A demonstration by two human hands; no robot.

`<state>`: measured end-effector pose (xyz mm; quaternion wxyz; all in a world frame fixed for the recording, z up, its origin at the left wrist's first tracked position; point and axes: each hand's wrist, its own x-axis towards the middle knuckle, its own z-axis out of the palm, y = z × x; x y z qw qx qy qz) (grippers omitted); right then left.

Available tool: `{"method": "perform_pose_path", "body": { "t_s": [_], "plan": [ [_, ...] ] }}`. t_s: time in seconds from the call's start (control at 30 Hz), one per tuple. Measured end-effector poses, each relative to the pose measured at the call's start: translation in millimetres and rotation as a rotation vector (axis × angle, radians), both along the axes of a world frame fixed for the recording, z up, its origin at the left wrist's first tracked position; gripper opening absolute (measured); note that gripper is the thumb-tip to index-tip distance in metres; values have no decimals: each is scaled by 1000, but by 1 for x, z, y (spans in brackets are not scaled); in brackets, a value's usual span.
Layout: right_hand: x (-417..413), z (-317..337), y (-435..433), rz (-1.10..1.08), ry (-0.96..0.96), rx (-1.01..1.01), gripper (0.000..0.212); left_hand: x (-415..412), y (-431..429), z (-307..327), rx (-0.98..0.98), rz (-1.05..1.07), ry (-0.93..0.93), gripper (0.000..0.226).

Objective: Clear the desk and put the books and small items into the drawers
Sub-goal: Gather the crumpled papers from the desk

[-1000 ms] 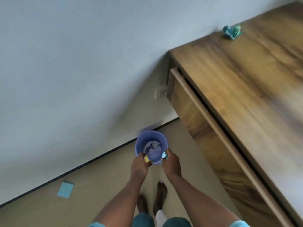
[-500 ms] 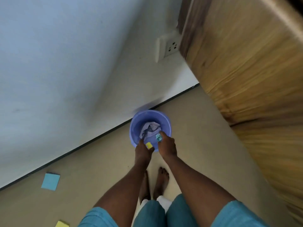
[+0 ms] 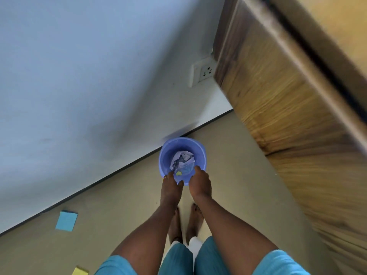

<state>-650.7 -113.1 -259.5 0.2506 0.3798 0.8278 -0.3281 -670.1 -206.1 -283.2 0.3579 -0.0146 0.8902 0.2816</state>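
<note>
A purple bin (image 3: 165, 155) stands on the floor against the wall, with crumpled white paper (image 3: 182, 158) inside. My left hand (image 3: 171, 186) and my right hand (image 3: 199, 183) hover side by side over its near rim, fingers spread. A small yellow scrap (image 3: 179, 173) and a blurred teal scrap (image 3: 188, 169) are inside the bin just beyond my fingertips, apart from both hands. The wooden desk (image 3: 278, 100) shows only its side and drawer front at the right; its top is out of view.
A wall socket (image 3: 206, 73) sits beside the desk's corner. A blue sticky note (image 3: 66, 223) and a yellow one (image 3: 80, 271) lie on the floor to the left. My bare feet (image 3: 186, 221) stand just behind the bin.
I have bent lower over the bin, so the desk top has left the view. The yellow scrap has left my left fingertips and the teal one my right; both are now in the bin.
</note>
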Motion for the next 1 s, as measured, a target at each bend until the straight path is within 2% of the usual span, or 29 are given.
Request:
{"method": "perform_pose_path", "body": {
  "t_s": [0.13,0.33,0.4,0.47,0.57,0.67,0.77,0.87,1.0],
  "plan": [
    [-1,48,-1,71,50,81,40,-8,5,53,2,-57,78,45],
    [-11,128,7,123,217,163,25,-26,16,142,61,-106,260,36],
    [-12,158,10,93,377,311,19,-28,19,175,111,-87,377,33],
    [-8,187,12,178,467,404,12,-27,19,205,126,-63,474,34],
    [1,233,18,374,549,461,21,-22,20,244,119,-156,582,39],
    [4,273,34,526,809,581,21,-25,32,286,107,-204,624,37],
    [7,309,60,548,957,716,19,-32,57,332,176,-246,763,29],
    [28,339,92,359,887,819,23,-39,88,355,300,-390,927,34],
    [69,364,137,92,655,951,28,-31,134,388,336,-541,998,36]
  ]
}}
